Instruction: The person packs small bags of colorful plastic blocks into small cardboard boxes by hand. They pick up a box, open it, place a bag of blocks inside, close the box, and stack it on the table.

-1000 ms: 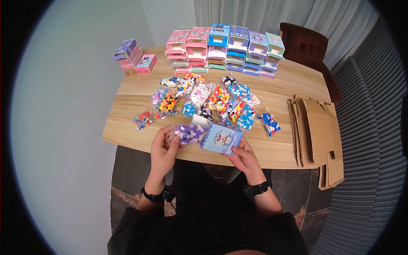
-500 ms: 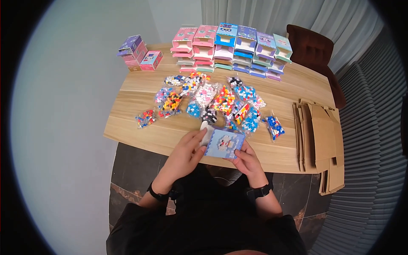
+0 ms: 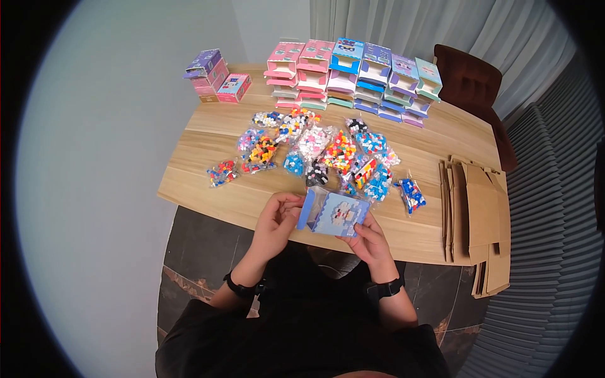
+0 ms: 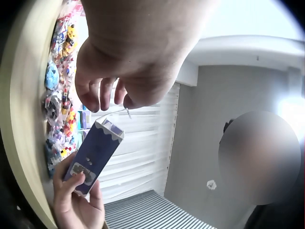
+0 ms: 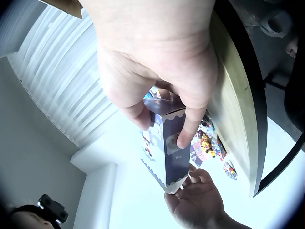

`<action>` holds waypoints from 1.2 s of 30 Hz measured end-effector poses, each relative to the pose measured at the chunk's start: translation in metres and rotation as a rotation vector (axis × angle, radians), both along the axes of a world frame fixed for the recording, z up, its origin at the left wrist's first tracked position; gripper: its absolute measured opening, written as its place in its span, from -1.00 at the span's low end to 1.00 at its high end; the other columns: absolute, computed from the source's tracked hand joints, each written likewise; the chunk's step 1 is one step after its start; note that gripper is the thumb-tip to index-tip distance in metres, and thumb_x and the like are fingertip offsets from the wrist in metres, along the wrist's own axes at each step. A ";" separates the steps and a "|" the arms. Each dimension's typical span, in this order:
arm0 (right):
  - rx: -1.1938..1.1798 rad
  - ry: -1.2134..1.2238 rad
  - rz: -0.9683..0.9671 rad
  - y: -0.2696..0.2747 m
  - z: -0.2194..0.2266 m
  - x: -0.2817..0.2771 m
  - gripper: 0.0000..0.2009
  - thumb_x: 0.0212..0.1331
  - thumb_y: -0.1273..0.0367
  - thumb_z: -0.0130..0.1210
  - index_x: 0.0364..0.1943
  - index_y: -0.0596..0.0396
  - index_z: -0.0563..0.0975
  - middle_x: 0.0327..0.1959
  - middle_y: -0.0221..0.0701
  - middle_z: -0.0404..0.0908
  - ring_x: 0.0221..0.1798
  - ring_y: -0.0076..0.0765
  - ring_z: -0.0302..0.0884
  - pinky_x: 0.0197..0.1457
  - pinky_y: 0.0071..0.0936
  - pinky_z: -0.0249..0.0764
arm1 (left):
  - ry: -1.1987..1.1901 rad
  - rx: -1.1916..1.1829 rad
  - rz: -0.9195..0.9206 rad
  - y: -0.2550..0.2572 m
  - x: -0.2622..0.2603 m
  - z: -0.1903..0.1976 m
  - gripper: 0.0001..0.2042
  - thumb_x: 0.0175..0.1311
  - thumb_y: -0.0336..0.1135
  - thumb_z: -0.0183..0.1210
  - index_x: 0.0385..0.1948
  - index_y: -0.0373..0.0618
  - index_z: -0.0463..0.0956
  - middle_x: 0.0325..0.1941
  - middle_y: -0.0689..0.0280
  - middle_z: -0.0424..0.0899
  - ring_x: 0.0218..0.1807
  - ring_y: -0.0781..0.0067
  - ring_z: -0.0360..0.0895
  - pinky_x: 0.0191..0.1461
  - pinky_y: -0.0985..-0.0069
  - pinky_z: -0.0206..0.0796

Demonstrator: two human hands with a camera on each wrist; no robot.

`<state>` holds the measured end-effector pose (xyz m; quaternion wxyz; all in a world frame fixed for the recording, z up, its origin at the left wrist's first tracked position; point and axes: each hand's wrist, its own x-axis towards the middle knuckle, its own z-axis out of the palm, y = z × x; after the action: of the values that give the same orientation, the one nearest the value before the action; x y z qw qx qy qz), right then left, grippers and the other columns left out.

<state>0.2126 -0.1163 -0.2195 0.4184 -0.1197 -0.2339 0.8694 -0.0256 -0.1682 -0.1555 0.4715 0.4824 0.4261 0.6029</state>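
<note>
A small blue-purple box (image 3: 340,215) with a picture on its front is tilted over the table's front edge in the head view. My right hand (image 3: 370,242) grips its right end, thumb on the front. The right wrist view shows the thumb and fingers on opposite sides of the box (image 5: 175,143). At the left end a blue flap (image 3: 306,209) sticks out from the open mouth. Loosely bent and holding nothing, my left hand (image 3: 275,227) has its fingertips right at this flap. In the left wrist view its thumb tip meets the flap's edge (image 4: 116,113).
Clear bags of coloured blocks (image 3: 315,142) lie heaped mid-table, with one blue bag (image 3: 412,196) apart on the right. Behind them stand stacked open boxes (image 3: 343,79). More boxes (image 3: 208,75) are at the back left. Flattened cardboard (image 3: 482,205) leans at the right edge.
The bag of purple and white blocks has left my left hand and is out of sight at the box's mouth. The flap now stands outward, the left hand beside it. My right hand keeps its grip.
</note>
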 end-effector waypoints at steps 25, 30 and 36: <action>-0.021 -0.032 -0.002 -0.001 0.008 -0.001 -0.40 0.28 0.47 0.02 0.40 0.10 0.12 0.30 -0.15 0.36 0.27 -0.02 0.43 0.20 -0.08 0.52 | 0.052 0.023 -0.158 0.001 0.024 -0.014 -0.83 0.49 -0.45 -0.13 0.03 -0.13 0.19 0.16 0.31 0.31 0.12 0.60 0.28 0.20 0.54 0.19; -0.030 -0.009 -0.005 0.000 0.009 -0.002 -0.43 0.29 0.46 0.00 0.38 0.14 0.13 0.28 -0.14 0.37 0.25 -0.03 0.45 0.19 -0.11 0.54 | -0.012 0.079 -0.105 0.002 0.020 -0.018 -0.78 0.45 -0.53 -0.11 0.06 -0.16 0.22 0.24 0.24 0.30 0.22 0.54 0.30 0.26 0.50 0.18; -0.048 0.009 -0.015 0.002 0.005 -0.002 -0.44 0.32 0.45 -0.02 0.39 0.14 0.12 0.29 -0.13 0.37 0.25 -0.04 0.46 0.18 -0.12 0.54 | 0.068 0.092 -0.074 -0.001 0.018 -0.010 -0.69 0.38 -0.56 -0.03 0.12 -0.17 0.22 0.25 0.21 0.32 0.19 0.52 0.34 0.17 0.52 0.24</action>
<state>0.2109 -0.1148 -0.2143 0.4231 -0.1275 -0.2101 0.8721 -0.0076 -0.1693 -0.1657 0.4559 0.5395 0.3955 0.5872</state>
